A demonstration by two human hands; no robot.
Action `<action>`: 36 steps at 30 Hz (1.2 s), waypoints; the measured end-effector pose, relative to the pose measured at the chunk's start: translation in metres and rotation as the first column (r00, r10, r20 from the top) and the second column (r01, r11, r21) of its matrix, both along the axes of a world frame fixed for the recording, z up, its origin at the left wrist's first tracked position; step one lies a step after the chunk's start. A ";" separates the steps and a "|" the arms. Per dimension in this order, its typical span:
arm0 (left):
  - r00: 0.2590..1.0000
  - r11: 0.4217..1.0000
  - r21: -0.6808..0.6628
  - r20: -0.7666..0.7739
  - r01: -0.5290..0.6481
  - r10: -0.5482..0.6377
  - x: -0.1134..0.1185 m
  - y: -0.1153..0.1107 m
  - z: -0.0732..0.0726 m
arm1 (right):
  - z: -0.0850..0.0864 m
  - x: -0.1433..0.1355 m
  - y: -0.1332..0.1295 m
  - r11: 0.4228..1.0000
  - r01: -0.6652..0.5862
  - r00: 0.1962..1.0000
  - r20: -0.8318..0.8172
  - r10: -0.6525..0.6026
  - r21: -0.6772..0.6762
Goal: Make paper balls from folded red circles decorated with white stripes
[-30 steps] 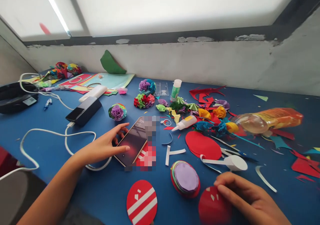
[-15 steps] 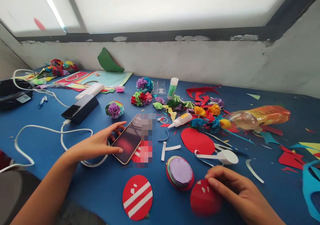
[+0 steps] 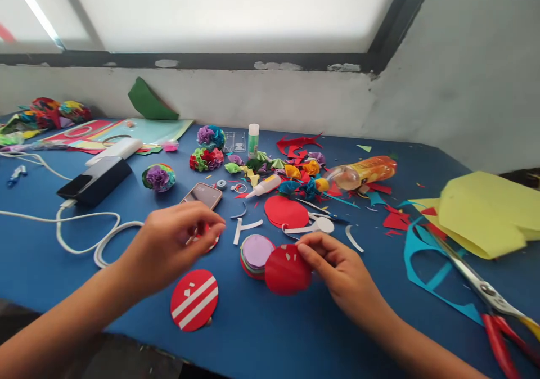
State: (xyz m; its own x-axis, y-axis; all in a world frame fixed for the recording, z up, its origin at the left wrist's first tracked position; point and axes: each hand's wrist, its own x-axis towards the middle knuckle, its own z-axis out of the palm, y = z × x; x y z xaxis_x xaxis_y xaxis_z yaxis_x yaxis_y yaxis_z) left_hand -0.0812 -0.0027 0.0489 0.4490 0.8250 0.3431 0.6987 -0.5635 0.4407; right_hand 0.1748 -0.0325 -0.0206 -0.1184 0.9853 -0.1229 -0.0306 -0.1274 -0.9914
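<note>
Both hands had shifted since the earlier frame: the left hand had come off the phone and stood raised in front of it, while the right hand had brought a red oval across a layered stack as seen from above, though whether the two touched could not be told. Broadest of all was the blue table, with yellow paper at its right side, scissors just in front of that paper, and a bottle lying farther back. Nearer the middle, flat red ovals overlapped behind the stack, and a striped oval with two white bands lay to the left. The right thumb and forefinger were pinched on the upper right edge of the held oval; the left fingertips stood close to each other, and whether anything small was between them could not be made out. Judging by this, the step in hand was positioning that one oval, and the next move called for a steady pinch and left fingers at the opposite edge. Smallest were the pale chips near the oval's top, which a careless fingertip might have shifted
</note>
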 end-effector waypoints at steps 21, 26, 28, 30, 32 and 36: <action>0.877 0.947 -0.171 0.451 0.271 -0.169 0.075 -0.008 -0.023 | 0.030 0.011 -0.023 0.969 -0.034 0.999 0.038 0.026 0.244; 0.871 0.926 -0.187 0.439 0.327 -0.220 0.074 -0.005 -0.025 | 0.028 0.012 -0.023 0.967 -0.031 0.999 0.033 0.023 0.254; 0.875 0.915 -0.170 0.399 0.365 -0.275 0.074 -0.005 -0.025 | 0.028 0.011 -0.024 0.965 -0.028 0.999 0.051 0.015 0.262; 0.884 0.904 -0.199 0.368 0.378 -0.288 0.074 -0.006 -0.025 | 0.029 0.011 -0.024 0.960 -0.028 0.997 0.070 0.008 0.280; 0.892 0.898 -0.240 0.364 0.369 -0.270 0.074 -0.006 -0.023 | 0.029 0.011 -0.024 0.956 -0.038 0.996 0.090 0.012 0.292; 0.883 0.940 -0.279 0.468 0.196 -0.045 0.074 -0.007 -0.020 | 0.029 0.010 -0.023 0.955 -0.054 0.991 0.136 0.014 0.291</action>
